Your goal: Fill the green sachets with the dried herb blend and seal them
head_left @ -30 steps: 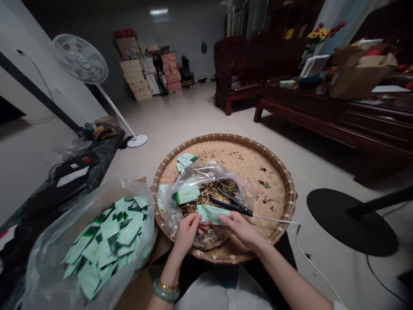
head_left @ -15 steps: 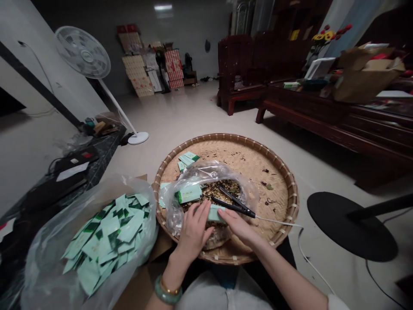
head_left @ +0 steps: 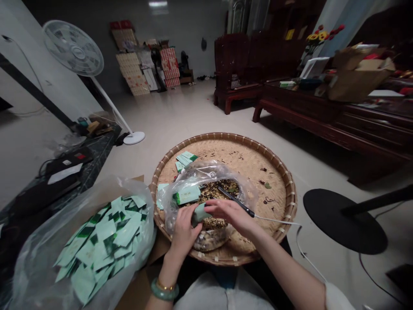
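Note:
My left hand [head_left: 185, 228] is closed on a small pale green packet [head_left: 200, 214], which is bent and tilted between thumb and fingers. My right hand [head_left: 230, 215] reaches over from the right with its fingers stretched out, fingertips at the packet's upper right edge; its thumb is hidden. Beneath both hands lies an open clear plastic bag [head_left: 211, 170] of loose dried bits [head_left: 214, 193]. A black hair-straightener-like tool [head_left: 237, 201] with a white cord rests across the bag, partly covered by my right hand. More flat packets [head_left: 189, 195] lie at the bag's left side.
The bag sits in a round woven bamboo tray [head_left: 274, 172] with a raised rim. On the left, a big clear bag [head_left: 35, 267] holds many green packets [head_left: 106, 232]. A white standing fan [head_left: 134, 137] and a black round base [head_left: 345, 221] stand on the floor.
My left hand has shifted slightly left with the packet, now raised and bent. My right hand's fingers have straightened and moved left, covering one arm of the black tool.

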A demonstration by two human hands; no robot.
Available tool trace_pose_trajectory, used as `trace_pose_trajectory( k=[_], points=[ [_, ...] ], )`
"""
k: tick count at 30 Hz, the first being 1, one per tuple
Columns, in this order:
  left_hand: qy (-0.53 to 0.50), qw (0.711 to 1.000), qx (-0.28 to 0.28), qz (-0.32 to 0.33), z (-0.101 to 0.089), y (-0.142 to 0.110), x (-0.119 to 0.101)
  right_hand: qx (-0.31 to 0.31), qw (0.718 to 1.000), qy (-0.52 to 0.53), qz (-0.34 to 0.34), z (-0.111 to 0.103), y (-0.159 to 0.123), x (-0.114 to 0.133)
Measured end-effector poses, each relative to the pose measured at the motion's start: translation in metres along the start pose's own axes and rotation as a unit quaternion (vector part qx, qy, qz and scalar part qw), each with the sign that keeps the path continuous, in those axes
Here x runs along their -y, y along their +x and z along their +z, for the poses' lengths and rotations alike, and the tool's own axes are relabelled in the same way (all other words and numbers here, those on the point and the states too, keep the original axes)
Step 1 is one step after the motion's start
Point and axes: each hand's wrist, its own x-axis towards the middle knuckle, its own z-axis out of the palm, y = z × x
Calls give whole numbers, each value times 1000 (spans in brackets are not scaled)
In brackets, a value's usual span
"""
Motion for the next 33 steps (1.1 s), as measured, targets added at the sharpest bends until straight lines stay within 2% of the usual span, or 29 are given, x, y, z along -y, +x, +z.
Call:
trace_pose_trajectory(
  k=[2, 4, 5, 7, 10, 11, 13, 16, 20, 23, 25, 27, 29, 31, 33],
  points=[
    [-6, 998, -28, -62, -1, 0, 6, -50, 997, -53, -35, -5, -1, 1],
    [-24, 990, -48, -130, -1, -2, 12, -54, 974, -207, -69, -6, -5, -2],
    [-39, 985, -53, -159, -1, -3, 15, -29, 950, -301, -75, -4, -8, -5],
    [-70, 977, -57, -193, 0, -6, 20, 56, 879, -468, -68, 5, -14, -12],
    [-106, 971, -52, -210, 0, -8, 22, 103, 775, -621, -49, 20, -20, -21],
    [-112, 969, -49, -213, 0, -9, 23, 107, 752, -649, -43, 25, -20, -23],
    [-120, 966, -39, -225, -2, -10, 23, 122, 727, -674, -35, 32, -20, -27],
    [-134, 962, -27, -237, -5, -12, 22, 149, 728, -668, -29, 38, -22, -33],
    [-178, 953, -10, -246, -12, -13, 22, 151, 772, -618, -14, 40, -28, -37],
    [-218, 941, -6, -258, -16, -13, 21, 151, 807, -570, -17, 34, -25, -32],
    [-235, 936, -17, -263, -16, -12, 21, 108, 815, -568, -35, 28, -19, -25],
    [-245, 933, -30, -264, -16, -13, 22, 52, 796, -601, -48, 24, -10, -21],
    [-252, 931, -39, -262, -15, -14, 23, 30, 763, -645, -42, 23, 0, -19],
    [-260, 929, -44, -260, -15, -15, 24, 51, 739, -672, -24, 24, 9, -20],
    [-269, 926, -48, -260, -16, -16, 25, 85, 730, -678, -22, 27, 16, -22]
  ],
)
